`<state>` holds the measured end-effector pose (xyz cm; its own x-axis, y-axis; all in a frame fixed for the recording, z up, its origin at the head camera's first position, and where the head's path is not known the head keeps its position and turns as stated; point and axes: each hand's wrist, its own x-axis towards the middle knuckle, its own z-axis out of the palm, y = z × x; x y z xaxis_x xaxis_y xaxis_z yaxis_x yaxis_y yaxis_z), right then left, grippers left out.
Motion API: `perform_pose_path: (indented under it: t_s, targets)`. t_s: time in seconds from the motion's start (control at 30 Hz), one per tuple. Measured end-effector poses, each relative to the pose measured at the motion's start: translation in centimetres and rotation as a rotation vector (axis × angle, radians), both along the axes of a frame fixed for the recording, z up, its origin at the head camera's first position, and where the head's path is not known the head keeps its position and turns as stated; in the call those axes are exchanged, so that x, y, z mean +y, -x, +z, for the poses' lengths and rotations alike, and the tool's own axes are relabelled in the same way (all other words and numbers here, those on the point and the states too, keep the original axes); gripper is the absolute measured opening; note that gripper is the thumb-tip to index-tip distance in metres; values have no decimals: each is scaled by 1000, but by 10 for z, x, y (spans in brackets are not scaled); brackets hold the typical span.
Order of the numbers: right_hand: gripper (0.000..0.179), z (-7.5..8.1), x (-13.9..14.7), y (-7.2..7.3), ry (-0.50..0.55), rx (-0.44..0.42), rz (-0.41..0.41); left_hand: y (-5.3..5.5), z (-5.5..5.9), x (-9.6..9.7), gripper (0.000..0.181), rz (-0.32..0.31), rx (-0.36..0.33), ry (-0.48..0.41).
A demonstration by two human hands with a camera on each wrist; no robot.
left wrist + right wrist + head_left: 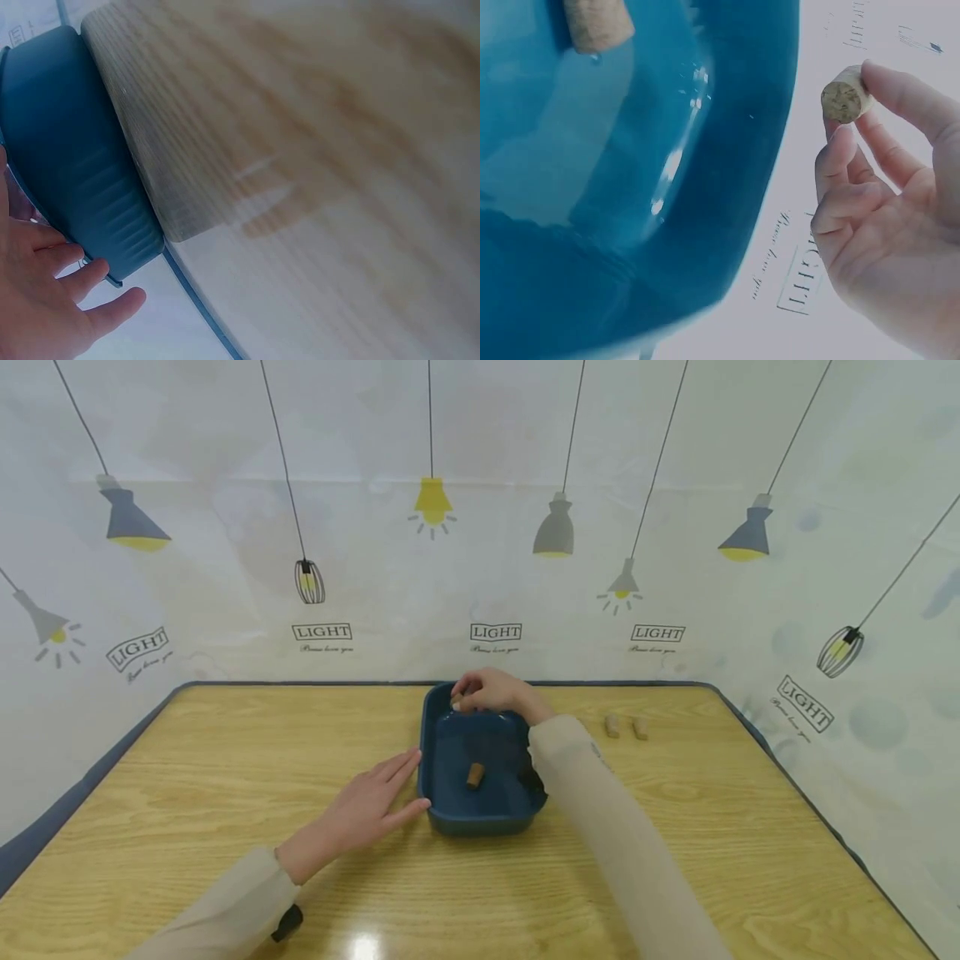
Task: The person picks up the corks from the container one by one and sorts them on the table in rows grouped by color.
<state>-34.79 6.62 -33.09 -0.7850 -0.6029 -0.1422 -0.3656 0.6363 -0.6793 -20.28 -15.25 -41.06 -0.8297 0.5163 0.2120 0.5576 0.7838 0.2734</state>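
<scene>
A deep blue rectangular basin (pixel 480 825) stands on the table, its inside glossy with what looks like water. One brown cork (pixel 476 776) is inside it near the front; the right wrist view shows part of this cork (pixel 600 26) too. My right hand (pixel 491 691) is over the basin's far end and pinches another cork (pixel 844 101) between thumb and fingers, its round end showing. With fingers extended, my left hand (pixel 360 814) touches the basin's left side. The left wrist view has those fingers (pixel 86 279) along the basin's outer wall (pixel 75 127).
Two more corks (pixel 612 726) stand close together on the wooden table (pixel 712 810), right of the basin. A pale backdrop (pixel 375 427) printed with lamps rises behind the table's far edge. A small black object (pixel 287 923) shows beside the left sleeve.
</scene>
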Motion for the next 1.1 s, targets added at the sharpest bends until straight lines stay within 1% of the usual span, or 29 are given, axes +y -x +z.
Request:
perform_pose_path:
  t_s: [0.13,0.23,0.43,0.63,0.77,0.93,1.1]
  targets:
    - [31,10,7,-1,24,-4,-13,0,0,0,70,6,-3,-2]
    - [33,15,16,-2,25,-5,-47,-1,0,0,70,9,-6,-2]
    - [30,20,40,0,28,1,-84,-1,-1,0,69,4,7,-3]
    - [33,25,64,0,48,19,-105,-2,0,0,69,0,5,-14]
    - [31,27,79,-1,45,42,-109,-3,2,0,69,2,-10,-22]
    - [31,25,97,-3,48,64,-99,-3,1,0,69,0,-2,-16]
    - [31,21,114,-5,68,52,-96,-2,0,0,69,-2,11,-11]
